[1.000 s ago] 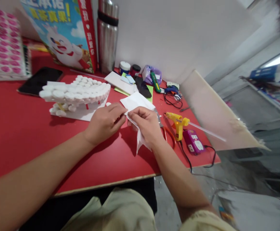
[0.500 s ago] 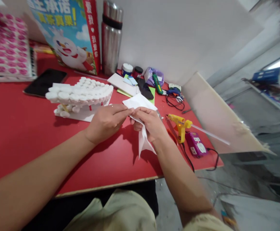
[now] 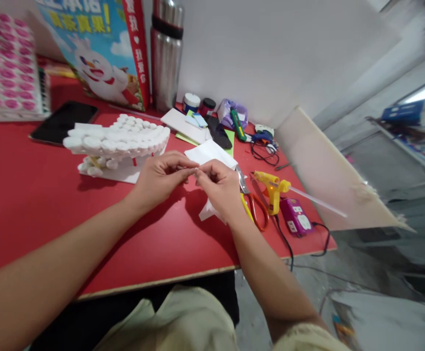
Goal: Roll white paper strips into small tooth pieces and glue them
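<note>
My left hand (image 3: 159,179) and my right hand (image 3: 218,186) meet over the red table (image 3: 33,195), fingertips pinched together on a thin white sheet of tissue paper (image 3: 208,152). Part of the sheet lies flat behind the hands and a corner (image 3: 205,212) pokes out under my right palm. A white model made of small round white pieces (image 3: 115,139) stands on a white base just left of my left hand. Red-handled scissors (image 3: 252,202) lie right of my right hand.
A yellow hot glue gun (image 3: 273,187) and a purple power strip (image 3: 296,217) sit near the table's right edge. A black phone (image 3: 64,119), steel flask (image 3: 165,53), colourful box (image 3: 95,48), small jars, a green cutter (image 3: 237,124) and cables line the back.
Both hands drew closer and now pinch the sheet at one spot. The loose lower part of the sheet has been gathered under my right hand, and the scissors have come into view.
</note>
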Available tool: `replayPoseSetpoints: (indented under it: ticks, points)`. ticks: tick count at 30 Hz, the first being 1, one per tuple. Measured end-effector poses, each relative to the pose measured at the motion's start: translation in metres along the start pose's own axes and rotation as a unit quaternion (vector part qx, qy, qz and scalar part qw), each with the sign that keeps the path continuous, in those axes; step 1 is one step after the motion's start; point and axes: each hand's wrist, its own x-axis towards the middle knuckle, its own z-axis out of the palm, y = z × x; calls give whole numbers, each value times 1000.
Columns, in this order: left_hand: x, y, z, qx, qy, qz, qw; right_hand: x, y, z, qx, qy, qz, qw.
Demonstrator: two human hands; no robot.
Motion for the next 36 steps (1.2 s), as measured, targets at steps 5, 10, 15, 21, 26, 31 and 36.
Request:
replayPoseSetpoints:
  ticks: [5, 10, 15, 21, 26, 31, 36]
  points:
    - [-1, -3, -3, -18, -36, -99, 994, -1, 0, -2, -75, -10, -78, 994]
    - [-2, 1, -1, 96, -16, 58, 994, -2, 2, -3, -84, -13, -60, 995]
    - [-3, 5, 2, 183, -5, 141, 973, -3, 0, -1, -84, 4, -38, 996]
    - [-6, 5, 5, 108, -10, 33, 994, -5, -1, 1, -163, 28, -117, 979]
    - [-5, 4, 5, 47, -16, -44, 998, -5, 3, 1, -190, 18, -107, 976]
    - [-2, 3, 1, 104, -30, 2, 994, -5, 2, 0, -168, 21, -100, 981]
    - [-3, 8, 1, 177, -2, 102, 979, -3, -3, 1, -45, 22, -14, 999]
